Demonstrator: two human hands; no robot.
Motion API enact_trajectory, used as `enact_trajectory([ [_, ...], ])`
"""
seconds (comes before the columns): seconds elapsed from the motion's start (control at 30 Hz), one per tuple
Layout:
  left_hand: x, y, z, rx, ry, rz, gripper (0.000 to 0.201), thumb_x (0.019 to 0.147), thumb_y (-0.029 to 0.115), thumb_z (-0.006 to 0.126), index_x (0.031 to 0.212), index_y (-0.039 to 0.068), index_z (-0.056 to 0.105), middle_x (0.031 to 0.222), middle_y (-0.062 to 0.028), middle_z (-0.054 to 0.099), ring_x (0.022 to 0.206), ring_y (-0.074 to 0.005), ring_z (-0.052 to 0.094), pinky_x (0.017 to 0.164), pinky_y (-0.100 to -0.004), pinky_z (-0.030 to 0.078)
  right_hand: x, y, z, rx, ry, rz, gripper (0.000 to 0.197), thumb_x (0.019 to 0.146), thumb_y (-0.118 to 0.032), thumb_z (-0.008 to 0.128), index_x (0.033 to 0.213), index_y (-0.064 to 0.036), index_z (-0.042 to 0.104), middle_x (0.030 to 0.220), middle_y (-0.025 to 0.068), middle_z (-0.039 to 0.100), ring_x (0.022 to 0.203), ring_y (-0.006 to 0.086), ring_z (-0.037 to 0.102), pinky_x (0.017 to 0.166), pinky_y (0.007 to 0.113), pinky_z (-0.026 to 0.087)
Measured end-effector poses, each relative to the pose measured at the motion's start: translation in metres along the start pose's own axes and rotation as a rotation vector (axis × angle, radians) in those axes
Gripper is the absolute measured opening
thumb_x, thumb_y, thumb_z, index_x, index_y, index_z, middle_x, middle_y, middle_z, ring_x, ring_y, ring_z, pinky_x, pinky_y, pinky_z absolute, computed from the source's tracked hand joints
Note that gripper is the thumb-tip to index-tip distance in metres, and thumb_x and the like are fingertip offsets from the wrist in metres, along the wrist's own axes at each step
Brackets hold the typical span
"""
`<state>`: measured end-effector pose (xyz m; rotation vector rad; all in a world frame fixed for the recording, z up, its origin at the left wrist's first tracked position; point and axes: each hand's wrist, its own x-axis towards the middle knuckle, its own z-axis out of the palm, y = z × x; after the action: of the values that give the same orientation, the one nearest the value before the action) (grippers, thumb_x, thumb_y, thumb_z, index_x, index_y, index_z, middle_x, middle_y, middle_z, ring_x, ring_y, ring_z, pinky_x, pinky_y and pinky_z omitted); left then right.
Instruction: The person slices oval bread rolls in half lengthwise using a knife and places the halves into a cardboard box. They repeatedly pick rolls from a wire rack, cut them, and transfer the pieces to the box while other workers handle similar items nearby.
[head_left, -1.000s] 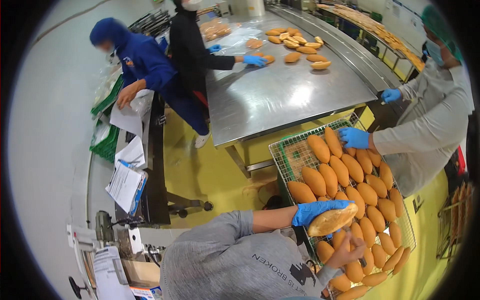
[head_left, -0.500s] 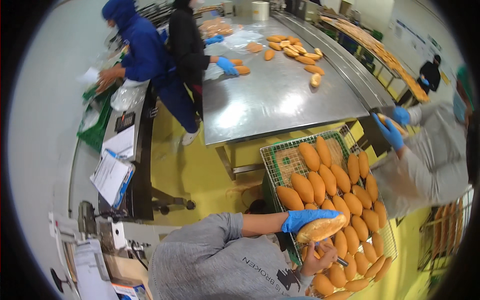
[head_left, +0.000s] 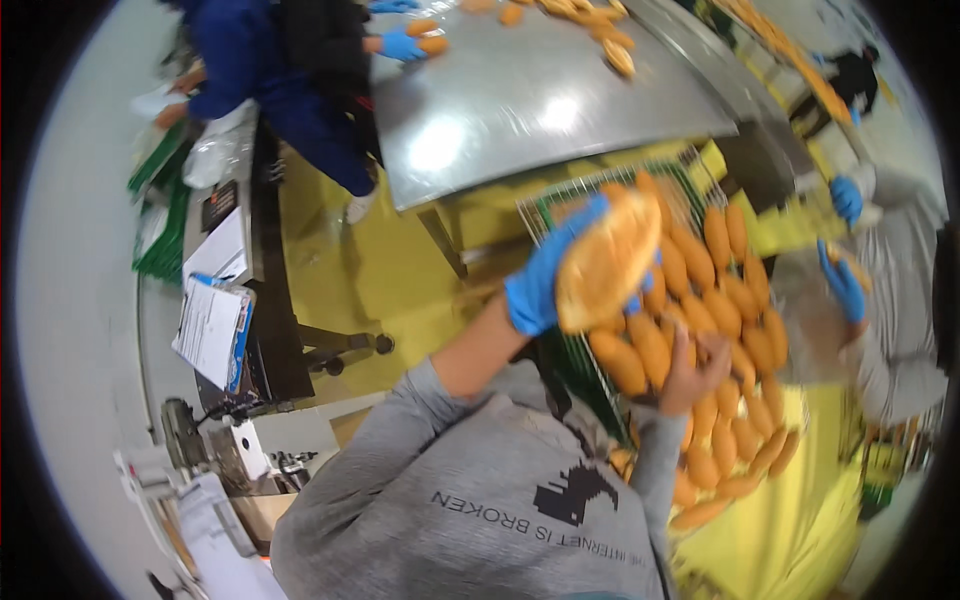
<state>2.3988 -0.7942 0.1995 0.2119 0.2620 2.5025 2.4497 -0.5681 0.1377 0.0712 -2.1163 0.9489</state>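
Observation:
My left hand [head_left: 540, 285], in a blue glove, is raised over the wire tray's near left part. Its fingers are wrapped round a long bread roll [head_left: 610, 262], whose paler side faces up at me. Bare and curled, my right hand [head_left: 697, 370] is just below and right of that roll, close above the other rolls. Its fingers are closed; what they hold, if anything, I cannot make out. Brown oval bread rolls [head_left: 722, 312] lie in rows on the wire tray [head_left: 532, 212], partly hidden by my hands.
A steel table [head_left: 560, 130] with rolls at its far side stands ahead. At the right, a person in grey [head_left: 885, 300] holds a roll in gloved hands. Two people stand far left, beside a bench with a clipboard [head_left: 212, 330]. Another person [head_left: 855, 75] is further back.
The view has shifted, with the table now higher in it. My left hand has lifted the roll and turned it more upright. The dark slim handle seen in my right hand no longer shows clearly.

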Motion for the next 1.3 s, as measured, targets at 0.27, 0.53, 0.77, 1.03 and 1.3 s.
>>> enact_trajectory([
  [0.27, 0.007, 0.021, 0.023, 0.15, -0.016, 0.073, 0.065, 0.092, 0.053, 0.035, 0.133, 0.003, 0.037, 0.119, -0.0259, 0.049, 0.091, -0.0368, 0.06, 0.066, -0.0439, 0.056, 0.036, -0.072, 0.008, 0.119, 0.012, -0.261, 0.041, 0.058, -0.025, 0.085, 0.081, -0.0091, 0.056, 0.077, 0.0043, 0.058, 0.075, 0.0205, 0.054, 0.075, 0.031, 0.032],
  [0.53, 0.014, 0.034, 0.017, 0.345, 0.14, 0.036, 0.064, 0.092, 0.053, 0.036, 0.133, 0.004, 0.039, 0.117, -0.0239, 0.051, 0.09, -0.0357, 0.06, 0.066, -0.0427, 0.056, 0.06, -0.069, 0.04, -0.244, 0.058, -0.374, 0.043, 0.054, -0.031, 0.086, 0.081, -0.0124, 0.057, 0.077, 0.0006, 0.058, 0.076, 0.0181, 0.053, 0.076, 0.031, 0.03],
  [0.77, 0.036, 0.079, -0.011, 0.491, 0.1, -0.053, 0.059, 0.092, 0.045, 0.041, 0.132, 0.001, 0.039, 0.117, -0.0269, 0.052, 0.088, -0.0375, 0.062, 0.063, -0.0469, 0.057, 0.075, -0.075, 0.076, -0.365, -0.054, -0.416, 0.042, 0.057, -0.021, 0.086, 0.084, -0.0118, 0.056, 0.079, 0.0002, 0.06, 0.081, 0.0181, 0.055, 0.079, 0.031, 0.032],
  [1.03, 0.076, 0.162, -0.029, 0.263, 0.119, -0.448, 0.056, 0.093, 0.038, 0.039, 0.133, 0.0, 0.038, 0.115, -0.0265, 0.054, 0.088, -0.0383, 0.062, 0.059, -0.0475, 0.057, 0.11, -0.053, 0.151, -0.494, 0.312, -0.394, 0.042, 0.058, -0.03, 0.086, 0.086, -0.015, 0.058, 0.081, -0.0036, 0.059, 0.078, 0.0141, 0.054, 0.078, 0.029, 0.028],
  [1.3, 0.112, 0.191, -0.047, 0.379, 0.066, -0.605, 0.06, 0.091, 0.043, 0.044, 0.134, 0.002, 0.036, 0.117, -0.0252, 0.053, 0.09, -0.036, 0.061, 0.061, -0.0414, 0.058, 0.106, -0.071, 0.182, -0.71, 0.369, -0.185, 0.045, 0.058, -0.036, 0.085, 0.087, -0.0139, 0.058, 0.082, -0.0025, 0.058, 0.077, 0.0143, 0.053, 0.079, 0.029, 0.028],
])
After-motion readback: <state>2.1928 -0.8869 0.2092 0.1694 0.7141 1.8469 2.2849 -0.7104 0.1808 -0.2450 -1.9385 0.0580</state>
